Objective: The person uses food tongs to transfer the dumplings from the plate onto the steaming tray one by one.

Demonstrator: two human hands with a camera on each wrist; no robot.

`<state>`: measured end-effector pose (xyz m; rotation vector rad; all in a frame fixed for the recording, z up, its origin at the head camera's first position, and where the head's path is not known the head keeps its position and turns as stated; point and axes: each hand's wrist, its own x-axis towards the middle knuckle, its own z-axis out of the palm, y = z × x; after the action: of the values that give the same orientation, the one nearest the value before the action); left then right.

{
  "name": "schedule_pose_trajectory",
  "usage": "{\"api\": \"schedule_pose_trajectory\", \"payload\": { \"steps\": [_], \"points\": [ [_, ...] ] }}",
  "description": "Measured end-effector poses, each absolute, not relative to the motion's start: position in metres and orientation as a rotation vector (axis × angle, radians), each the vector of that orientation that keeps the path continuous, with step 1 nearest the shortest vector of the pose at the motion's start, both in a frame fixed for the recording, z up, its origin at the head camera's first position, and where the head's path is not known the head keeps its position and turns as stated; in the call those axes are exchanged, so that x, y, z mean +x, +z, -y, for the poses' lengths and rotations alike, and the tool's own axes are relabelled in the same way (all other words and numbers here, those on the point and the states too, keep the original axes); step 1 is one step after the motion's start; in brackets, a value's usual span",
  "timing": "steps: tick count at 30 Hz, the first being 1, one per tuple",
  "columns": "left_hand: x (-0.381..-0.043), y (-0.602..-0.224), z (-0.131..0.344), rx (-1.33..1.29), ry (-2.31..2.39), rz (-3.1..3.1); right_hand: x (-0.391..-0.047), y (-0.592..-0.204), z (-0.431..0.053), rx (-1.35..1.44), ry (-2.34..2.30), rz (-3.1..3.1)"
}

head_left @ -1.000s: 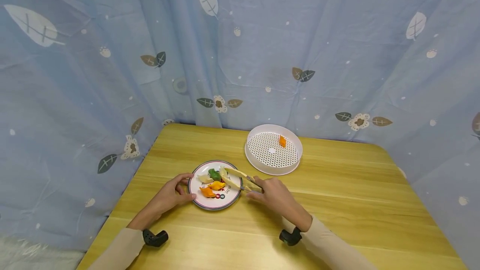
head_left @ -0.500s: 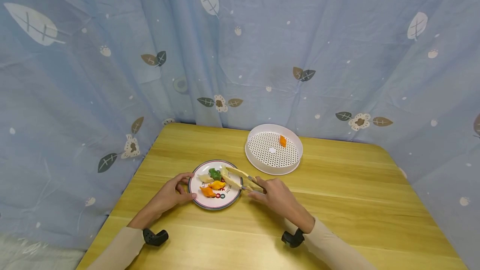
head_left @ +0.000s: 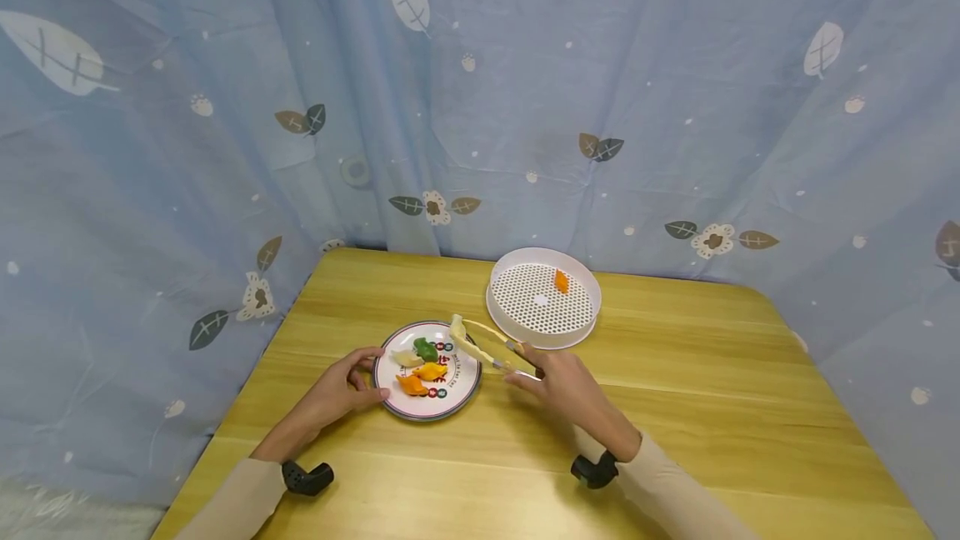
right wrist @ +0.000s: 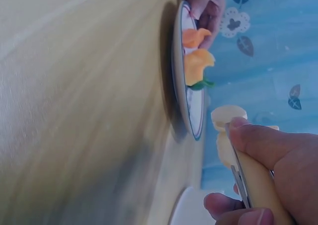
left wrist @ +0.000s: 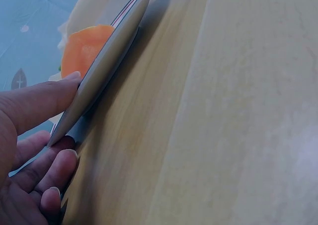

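Cream-coloured tongs [head_left: 478, 353] were in the right hand [head_left: 573, 390], its thumb and fingers bent firmly round them. Their long axis ran slantwise, and the tips pointed leftward and slightly away from the person, above the right rim of the plate [head_left: 459, 386]. At these tips was a pale piece [head_left: 457, 327]. On the bench [head_left: 712, 382], the left hand [head_left: 337, 390] pinched the plate's left edge.

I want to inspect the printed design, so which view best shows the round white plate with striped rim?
The head view: it shows the plate from above, its print partly covered. The left wrist view gives part of its rim and underside; the right wrist view shows it nearly edge-on.
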<state>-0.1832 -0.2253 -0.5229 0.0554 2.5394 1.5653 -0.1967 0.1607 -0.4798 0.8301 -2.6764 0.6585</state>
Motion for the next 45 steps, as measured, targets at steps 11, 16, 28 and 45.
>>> {"api": "schedule_pose_trajectory", "payload": {
  "steps": [11, 16, 28, 45],
  "points": [
    [-0.183, -0.523, 0.226, 0.058, 1.572, -2.535, -0.203, -0.467, -0.176, 0.805, 0.654, 2.637],
    [-0.184, -0.523, 0.226, 0.054, 1.558, -2.539, -0.206, -0.465, -0.183, 0.773, 0.639, 2.648],
    [-0.183, -0.523, 0.226, 0.081, 1.590, -2.523, -0.216, -0.455, -0.203, 0.689, 0.698, 2.657],
    [-0.182, -0.522, 0.226, 0.062, 1.577, -2.531, -0.232, -0.453, -0.229, 0.569, 0.667, 2.711]
  ]
}}
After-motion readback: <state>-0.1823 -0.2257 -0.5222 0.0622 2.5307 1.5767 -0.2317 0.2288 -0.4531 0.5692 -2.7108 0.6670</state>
